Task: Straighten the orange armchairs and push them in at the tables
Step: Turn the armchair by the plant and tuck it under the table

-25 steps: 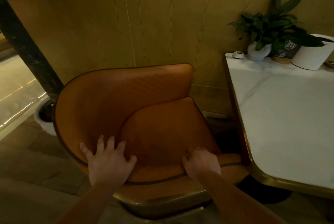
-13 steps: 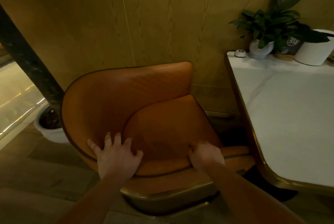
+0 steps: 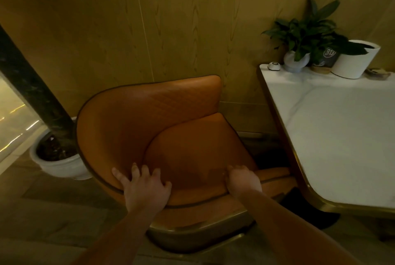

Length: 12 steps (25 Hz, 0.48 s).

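Against the wood-panelled wall (image 3: pixel 171 29), a brass-rimmed white marble table (image 3: pixel 342 136) stands at the right; just left of it, turned askew, sits an orange quilted leather armchair (image 3: pixel 149 127). On its curved side the left hand (image 3: pixel 147 189) presses with fingers spread; the right hand (image 3: pixel 243 181), dim here, seems curled over the seat cushion's edge.

Light: dim, warm amber throughout.
Source: bright glare from the window (image 3: pixel 12 119) at left.
Shadows: deep under the counter (image 3: pixel 342 136).
Edges: wide-angle bending, soft detail.
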Motion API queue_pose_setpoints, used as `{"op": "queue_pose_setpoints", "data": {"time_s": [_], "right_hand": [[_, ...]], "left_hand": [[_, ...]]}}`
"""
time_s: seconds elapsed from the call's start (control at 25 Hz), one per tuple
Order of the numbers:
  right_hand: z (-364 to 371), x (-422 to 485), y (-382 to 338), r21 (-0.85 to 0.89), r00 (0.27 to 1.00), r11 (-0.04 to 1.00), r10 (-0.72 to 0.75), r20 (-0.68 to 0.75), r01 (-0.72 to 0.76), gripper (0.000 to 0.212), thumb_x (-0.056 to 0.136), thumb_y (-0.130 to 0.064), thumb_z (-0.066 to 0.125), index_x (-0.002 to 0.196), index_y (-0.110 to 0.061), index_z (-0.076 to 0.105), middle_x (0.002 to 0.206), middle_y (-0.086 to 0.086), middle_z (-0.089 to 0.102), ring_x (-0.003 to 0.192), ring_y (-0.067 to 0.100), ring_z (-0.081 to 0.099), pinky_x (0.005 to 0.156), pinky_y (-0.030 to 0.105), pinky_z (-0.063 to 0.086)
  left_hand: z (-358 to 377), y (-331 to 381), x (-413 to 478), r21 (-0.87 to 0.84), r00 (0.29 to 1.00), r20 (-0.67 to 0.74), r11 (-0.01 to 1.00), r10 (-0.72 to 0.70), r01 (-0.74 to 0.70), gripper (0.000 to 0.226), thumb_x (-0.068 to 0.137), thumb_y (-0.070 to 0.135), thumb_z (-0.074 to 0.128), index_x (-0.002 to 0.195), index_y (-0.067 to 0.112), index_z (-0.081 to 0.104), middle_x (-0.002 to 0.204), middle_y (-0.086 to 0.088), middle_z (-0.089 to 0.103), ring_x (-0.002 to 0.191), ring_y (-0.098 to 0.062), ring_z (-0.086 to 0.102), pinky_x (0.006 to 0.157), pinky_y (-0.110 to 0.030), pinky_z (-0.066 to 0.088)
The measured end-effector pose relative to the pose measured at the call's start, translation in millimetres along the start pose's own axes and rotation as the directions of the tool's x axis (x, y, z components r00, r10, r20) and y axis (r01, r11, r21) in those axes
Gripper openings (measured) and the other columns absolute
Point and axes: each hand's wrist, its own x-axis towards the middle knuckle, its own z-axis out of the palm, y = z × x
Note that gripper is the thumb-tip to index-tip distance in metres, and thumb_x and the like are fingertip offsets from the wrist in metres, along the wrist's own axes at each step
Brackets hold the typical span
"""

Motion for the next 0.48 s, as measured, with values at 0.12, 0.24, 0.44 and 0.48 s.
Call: {"op": "queue_pose_setpoints", "data": {"time_s": [0.12, 0.24, 0.44, 0.48], "right_hand": [[-22, -19, -23, 0.054, 0.999, 0.998, 0.041, 0.000, -0.041, 0.038, 0.104, -0.045, 0.035, 0.122, -0.022, 0.059, 0.123, 0.000, 0.061, 0.116, 0.020, 0.053, 0.095, 0.038, 0.048], [-52, -41, -52, 0.083, 0.999, 0.995, 0.049, -0.019, -0.047, 0.043, 0.103, -0.048, 0.036, 0.131, -0.022, 0.056, 0.131, 0.000, 0.059, 0.123, 0.020, 0.051, 0.098, 0.037, 0.047], [-102, -90, -97, 0.146, 0.992, 0.982, 0.123, -0.034, -0.117, 0.045, 0.101, -0.050, 0.039, 0.133, -0.022, 0.054, 0.134, 0.000, 0.057, 0.124, 0.019, 0.051, 0.099, 0.038, 0.048], [-109, -101, -107, 0.168, 0.991, 0.978, 0.131, -0.035, -0.123, 0.046, 0.101, -0.050, 0.040, 0.135, -0.023, 0.053, 0.136, -0.001, 0.057, 0.125, 0.019, 0.050, 0.099, 0.038, 0.047]], "left_hand": [[-20, -13, -3, -0.111, 0.996, 0.079, 0.993, 0.045, -0.036, 0.059, 0.096, 0.059, 0.031, 0.148, 0.033, 0.034, 0.158, -0.005, 0.031, 0.150, -0.035, 0.009, 0.113, -0.072, -0.006], [-56, -37, -6, -0.192, 0.988, 0.062, 0.973, 0.140, -0.126, 0.061, 0.096, 0.056, 0.034, 0.151, 0.031, 0.026, 0.158, -0.005, 0.029, 0.149, -0.035, 0.014, 0.116, -0.067, 0.012], [-116, -104, -42, -0.204, 0.967, -0.003, 0.947, 0.254, -0.250, 0.063, 0.094, 0.056, 0.039, 0.151, 0.034, 0.025, 0.158, -0.006, 0.028, 0.147, -0.033, 0.022, 0.117, -0.062, 0.018], [-124, -121, -51, -0.212, 0.966, 0.001, 0.944, 0.260, -0.254, 0.064, 0.094, 0.056, 0.040, 0.151, 0.034, 0.024, 0.158, -0.007, 0.027, 0.147, -0.032, 0.021, 0.117, -0.063, 0.017]]}}
